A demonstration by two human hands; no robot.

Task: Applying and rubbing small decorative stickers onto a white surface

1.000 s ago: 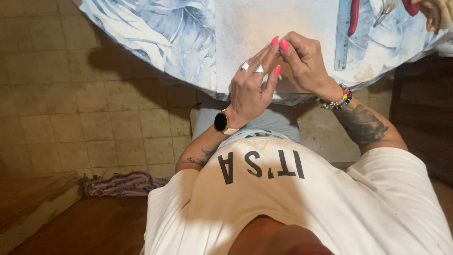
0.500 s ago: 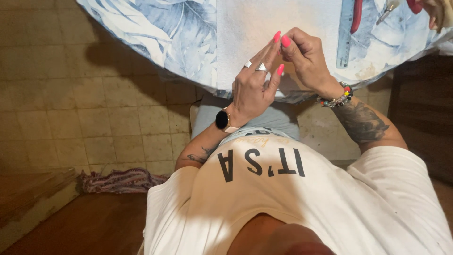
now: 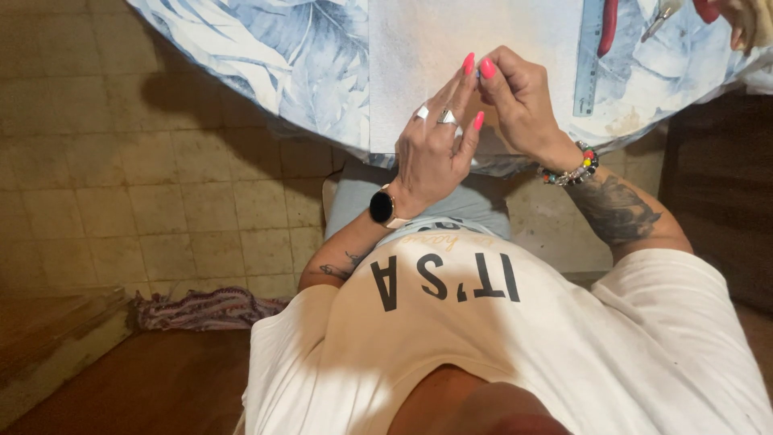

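Leaf-print tablecloth (image 3: 266, 72) under left hand (image 3: 431, 149) and right hand (image 3: 523, 105), fingertips pinched together

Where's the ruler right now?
In the head view, the ruler lies on the leaf-print tablecloth at the upper right, just beyond the right hand, beside red-handled pliers.

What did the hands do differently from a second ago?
Almost nothing changed. The left hand and right hand stay together at the edge of the leaf-patterned tablecloth, fingertips pinched on something too small to make out. The fingers only shifted slightly. The ruler and red-handled tool lie where they were.
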